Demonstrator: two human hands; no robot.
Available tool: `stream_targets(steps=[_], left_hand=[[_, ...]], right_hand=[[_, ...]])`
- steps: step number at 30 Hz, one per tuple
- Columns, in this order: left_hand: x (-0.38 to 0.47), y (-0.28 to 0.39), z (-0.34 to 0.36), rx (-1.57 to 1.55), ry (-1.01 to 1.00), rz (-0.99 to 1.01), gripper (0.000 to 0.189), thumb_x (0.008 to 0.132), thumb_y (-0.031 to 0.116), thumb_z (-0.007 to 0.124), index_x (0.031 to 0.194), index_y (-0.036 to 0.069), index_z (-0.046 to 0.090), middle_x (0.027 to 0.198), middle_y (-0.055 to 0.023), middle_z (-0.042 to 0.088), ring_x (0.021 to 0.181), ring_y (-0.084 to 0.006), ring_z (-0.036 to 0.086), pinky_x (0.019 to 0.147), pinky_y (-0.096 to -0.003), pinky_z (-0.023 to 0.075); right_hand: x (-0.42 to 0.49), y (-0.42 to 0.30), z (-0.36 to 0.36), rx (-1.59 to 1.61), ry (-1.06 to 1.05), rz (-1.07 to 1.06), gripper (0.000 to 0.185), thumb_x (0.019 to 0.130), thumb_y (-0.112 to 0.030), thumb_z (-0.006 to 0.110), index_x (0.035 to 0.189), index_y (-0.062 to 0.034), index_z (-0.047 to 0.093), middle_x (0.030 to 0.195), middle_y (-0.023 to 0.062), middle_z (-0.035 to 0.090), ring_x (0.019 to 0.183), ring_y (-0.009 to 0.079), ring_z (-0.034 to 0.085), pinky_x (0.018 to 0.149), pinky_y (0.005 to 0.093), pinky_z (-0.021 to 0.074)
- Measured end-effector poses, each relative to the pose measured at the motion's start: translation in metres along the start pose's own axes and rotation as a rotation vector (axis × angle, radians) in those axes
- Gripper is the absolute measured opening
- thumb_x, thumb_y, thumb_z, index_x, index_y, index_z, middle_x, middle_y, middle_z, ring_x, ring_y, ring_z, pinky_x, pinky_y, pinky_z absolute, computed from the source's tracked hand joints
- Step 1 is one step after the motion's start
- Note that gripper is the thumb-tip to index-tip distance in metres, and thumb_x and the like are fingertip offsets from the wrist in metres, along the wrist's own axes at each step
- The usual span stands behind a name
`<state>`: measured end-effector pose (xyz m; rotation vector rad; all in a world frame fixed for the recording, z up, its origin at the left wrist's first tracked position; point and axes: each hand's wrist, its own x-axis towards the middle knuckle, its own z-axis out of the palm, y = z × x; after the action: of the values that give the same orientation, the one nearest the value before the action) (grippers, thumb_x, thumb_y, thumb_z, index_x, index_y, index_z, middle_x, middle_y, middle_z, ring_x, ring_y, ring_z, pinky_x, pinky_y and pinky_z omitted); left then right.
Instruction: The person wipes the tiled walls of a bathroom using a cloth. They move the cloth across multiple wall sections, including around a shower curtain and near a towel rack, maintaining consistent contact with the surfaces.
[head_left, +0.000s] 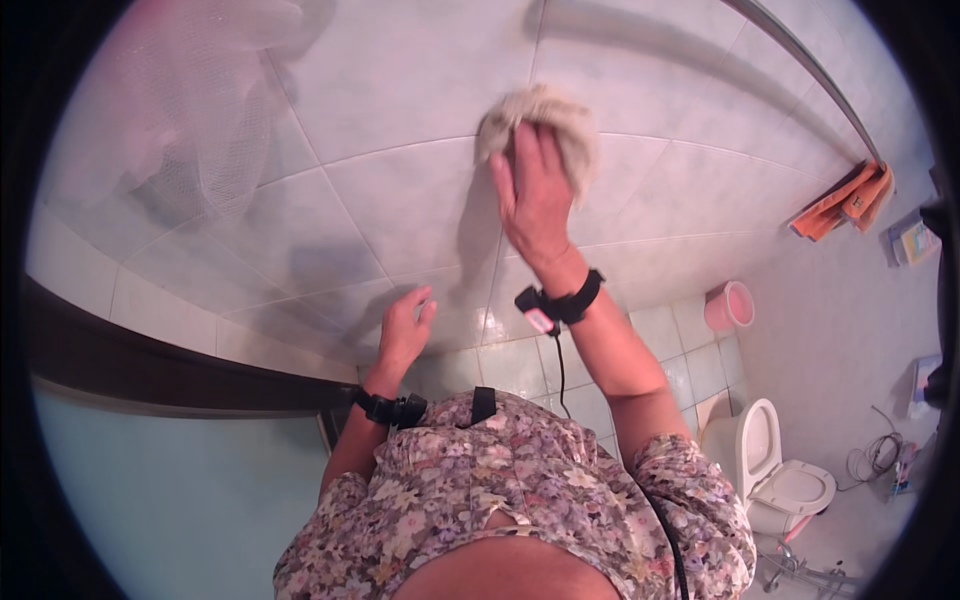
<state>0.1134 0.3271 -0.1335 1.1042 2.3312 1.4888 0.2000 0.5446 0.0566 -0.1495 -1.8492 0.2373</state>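
My right hand (538, 199) presses a crumpled beige cloth (577, 127) against the pale tiled wall (405, 202), with the fingers spread over the cloth. Lower and to the left, my left hand (405, 326) holds nothing; its fingers are slightly bent, with the thumb apart, near the wall's lower part. Whether it touches the tiles I cannot tell. Each wrist wears a black strap with a small device, and a cable hangs from the right one.
A white mesh net (225, 142) hangs at the upper left. At right are a metal rail (817, 71) with an orange towel (844, 202), a pink bucket (727, 306) on the tiled floor (517, 367) and a white toilet (795, 487). A dark door frame (187, 360) stands at left.
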Motion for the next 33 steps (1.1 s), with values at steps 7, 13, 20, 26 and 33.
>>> stream_targets(steps=[7, 13, 20, 26, 33], left_hand=[[0.002, 0.007, 0.006, 0.001, -0.036, 0.006, 0.034, 0.097, 0.014, 0.069, 0.127, -0.001, 0.070, 0.120, -0.0225, 0.074, 0.113, -0.0359, 0.072, 0.098, -0.0426, 0.0555], [0.006, 0.009, -0.001, 0.007, -0.051, -0.003, 0.034, 0.096, 0.014, 0.070, 0.127, -0.001, 0.070, 0.120, -0.0224, 0.075, 0.113, -0.0371, 0.072, 0.097, -0.0429, 0.0560], [0.009, 0.013, 0.002, -0.003, -0.067, 0.001, 0.034, 0.096, 0.014, 0.070, 0.127, -0.001, 0.070, 0.121, -0.0229, 0.074, 0.114, -0.0370, 0.072, 0.097, -0.0436, 0.0565], [0.009, 0.010, 0.003, 0.004, -0.062, 0.018, 0.035, 0.097, 0.013, 0.069, 0.128, -0.002, 0.069, 0.122, -0.0225, 0.074, 0.115, -0.0347, 0.072, 0.098, -0.0423, 0.0564], [0.001, 0.004, -0.002, 0.023, -0.038, 0.025, 0.034, 0.097, 0.014, 0.069, 0.126, -0.002, 0.070, 0.120, -0.0235, 0.074, 0.114, -0.0371, 0.072, 0.097, -0.0441, 0.0566]], right_hand=[[-0.074, 0.031, 0.000, -0.084, -0.172, -0.076, 0.035, 0.091, 0.000, 0.068, 0.125, -0.0043, 0.066, 0.117, 0.0190, 0.067, 0.103, 0.0399, 0.067, 0.085, 0.0451, 0.0558], [-0.176, 0.031, 0.001, -0.092, -0.504, 0.136, 0.043, 0.100, -0.018, 0.066, 0.139, -0.0028, 0.056, 0.124, 0.0181, 0.067, 0.104, 0.0371, 0.069, 0.080, 0.0435, 0.0605], [-0.051, 0.012, -0.011, -0.146, -0.223, -0.063, 0.060, 0.097, -0.028, 0.071, 0.146, -0.0002, 0.051, 0.141, 0.0303, 0.056, 0.120, 0.0461, 0.062, 0.096, 0.0494, 0.0548], [0.088, -0.010, -0.035, -0.180, -0.036, -0.272, 0.058, 0.098, -0.036, 0.068, 0.147, -0.0067, 0.053, 0.145, 0.0305, 0.052, 0.125, 0.0480, 0.057, 0.100, 0.0503, 0.0522], [0.103, -0.022, -0.045, -0.204, -0.016, -0.314, 0.061, 0.099, -0.043, 0.066, 0.146, -0.0056, 0.055, 0.147, 0.0281, 0.051, 0.129, 0.0461, 0.055, 0.105, 0.0499, 0.0484]])
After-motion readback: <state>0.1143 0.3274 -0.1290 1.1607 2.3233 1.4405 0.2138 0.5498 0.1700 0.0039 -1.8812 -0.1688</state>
